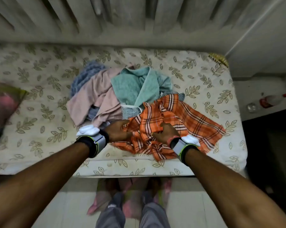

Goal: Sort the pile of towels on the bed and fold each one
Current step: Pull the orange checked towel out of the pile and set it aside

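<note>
Orange plaid towel point(180, 119) gripped by left hand point(117, 130) and right hand point(166, 133), mattress label point(214, 59) reads KLASSIC

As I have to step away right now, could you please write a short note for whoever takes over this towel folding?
Hands: the left hand grips the near left edge of the orange checked towel; the right hand bunches the same towel in curled fingers.
Things: that towel lies crumpled at the near edge of the bed. Behind it the teal towel, pink towel, blue towel and striped towel are heaped together.
Done: no folded towel is in sight.
Left: spread and fold the orange one, then each of the others.
</note>
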Demonstrator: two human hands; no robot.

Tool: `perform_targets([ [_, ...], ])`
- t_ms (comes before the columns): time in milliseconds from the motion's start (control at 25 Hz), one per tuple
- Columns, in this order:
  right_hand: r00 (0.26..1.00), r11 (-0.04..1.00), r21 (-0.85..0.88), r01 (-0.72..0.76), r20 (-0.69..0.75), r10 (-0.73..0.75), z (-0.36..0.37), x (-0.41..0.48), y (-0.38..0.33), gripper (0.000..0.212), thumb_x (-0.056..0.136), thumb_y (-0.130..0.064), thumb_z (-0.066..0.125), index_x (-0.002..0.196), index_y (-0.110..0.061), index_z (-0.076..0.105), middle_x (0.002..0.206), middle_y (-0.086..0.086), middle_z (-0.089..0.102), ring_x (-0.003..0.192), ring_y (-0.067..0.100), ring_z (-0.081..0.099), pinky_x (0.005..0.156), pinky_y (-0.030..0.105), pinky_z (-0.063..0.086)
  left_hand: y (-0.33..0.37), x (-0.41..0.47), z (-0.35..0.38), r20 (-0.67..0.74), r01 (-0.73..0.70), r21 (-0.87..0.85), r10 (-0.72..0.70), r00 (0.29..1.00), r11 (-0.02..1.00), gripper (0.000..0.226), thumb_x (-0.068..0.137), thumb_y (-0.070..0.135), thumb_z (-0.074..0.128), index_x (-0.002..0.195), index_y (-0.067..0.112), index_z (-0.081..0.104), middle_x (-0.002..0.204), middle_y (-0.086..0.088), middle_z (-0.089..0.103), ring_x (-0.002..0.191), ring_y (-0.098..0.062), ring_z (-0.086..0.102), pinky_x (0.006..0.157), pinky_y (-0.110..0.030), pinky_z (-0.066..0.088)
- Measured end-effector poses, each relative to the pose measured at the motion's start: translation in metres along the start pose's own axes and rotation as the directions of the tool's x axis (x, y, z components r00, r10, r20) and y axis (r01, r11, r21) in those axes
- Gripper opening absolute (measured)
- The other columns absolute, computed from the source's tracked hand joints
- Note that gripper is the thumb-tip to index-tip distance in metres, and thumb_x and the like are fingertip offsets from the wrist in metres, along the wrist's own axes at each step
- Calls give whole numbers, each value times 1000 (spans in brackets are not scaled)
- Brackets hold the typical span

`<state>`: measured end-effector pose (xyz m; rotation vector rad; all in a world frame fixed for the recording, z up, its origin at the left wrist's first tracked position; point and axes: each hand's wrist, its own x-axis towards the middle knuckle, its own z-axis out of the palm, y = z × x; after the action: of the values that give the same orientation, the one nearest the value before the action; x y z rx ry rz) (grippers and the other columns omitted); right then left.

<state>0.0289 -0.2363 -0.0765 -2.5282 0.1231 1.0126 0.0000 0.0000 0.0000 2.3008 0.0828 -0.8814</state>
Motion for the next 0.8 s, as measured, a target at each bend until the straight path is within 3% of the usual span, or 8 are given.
perform_targets([
  [80, 996, 988, 122, -92, 29, 89, 26, 26, 3, 102, 74, -64, 77, 149, -7, 39, 153, 18, 43, 136, 36, 48, 107, 43, 47, -10, 17, 19, 29, 54, -21, -54, 998, 998, 58, 92, 34, 67, 143, 15, 47, 143, -3, 52, 134, -19, 46, 88, -12, 29],
  [200, 951, 879, 377, -292, 18, 308, 61, 53, -2, 135, 68, -64, 82, 161, -13, 0, 169, 14, -2, 155, 35, 11, 121, 47, 29, -37, 41, 51, 58, 68, -44, -65, 996, 997, 55, 93, 32, 66, 143, 20, 48, 134, 7, 53, 127, -8, 47, 88, -11, 29],
  [280, 908, 705, 591, -392, 128, 398, 73, 62, -2, 103, 86, -48, 73, 160, -11, 11, 168, 14, 11, 152, 33, 23, 114, 41, 38, -43, 40, 48, 68, 72, -59, -68, 995, 996, 58, 92, 33, 67, 145, 22, 46, 131, 10, 51, 119, -2, 42, 91, -12, 29],
  [360, 886, 671, 580, -462, 340, 316, 76, 61, -1, 54, 104, -20, 49, 153, -1, 34, 158, 17, 38, 142, 33, 42, 87, 26, 44, -51, 45, 43, 62, 92, -49, -89, 994, 994, 61, 91, 37, 68, 146, 22, 45, 135, 8, 51, 123, -6, 45, 92, -14, 31],
  [400, 882, 683, 559, -471, 329, 338, 80, 66, 5, 47, 104, -19, 49, 147, 0, 45, 150, 16, 48, 137, 33, 49, 76, 22, 41, -54, 46, 39, 53, 110, -31, -108, 993, 993, 65, 90, 42, 68, 147, 22, 43, 142, 6, 50, 129, -10, 46, 96, -17, 33],
  [560, 886, 629, 711, -314, -19, 464, 51, 64, 25, 40, 74, -48, 79, 93, -13, 77, 86, 1, 73, 81, 27, 67, 73, 30, 51, -40, 36, 24, 69, 120, -37, -117, 991, 992, 75, 89, 47, 67, 151, 19, 37, 155, -1, 40, 141, -18, 40, 111, -25, 31],
  [680, 869, 640, 661, -392, 38, 493, 23, 50, 41, 50, 54, -60, 81, 77, -16, 75, 77, -4, 75, 78, 27, 70, 78, 39, 58, -11, 27, 20, 71, 65, -37, -62, 996, 997, 67, 92, 34, 67, 148, 12, 40, 150, -4, 46, 135, -17, 45, 101, -18, 32],
  [800, 948, 670, 692, -268, 68, 310, -36, -2, 11, 34, 66, -50, 69, 57, -18, 62, 70, 4, 70, 67, 24, 61, 69, 32, 48, 29, 11, 6, 48, -13, -53, 15, 999, 999, 59, 89, 31, 71, 142, 17, 49, 135, -1, 59, 122, -15, 55, 94, -19, 39],
])
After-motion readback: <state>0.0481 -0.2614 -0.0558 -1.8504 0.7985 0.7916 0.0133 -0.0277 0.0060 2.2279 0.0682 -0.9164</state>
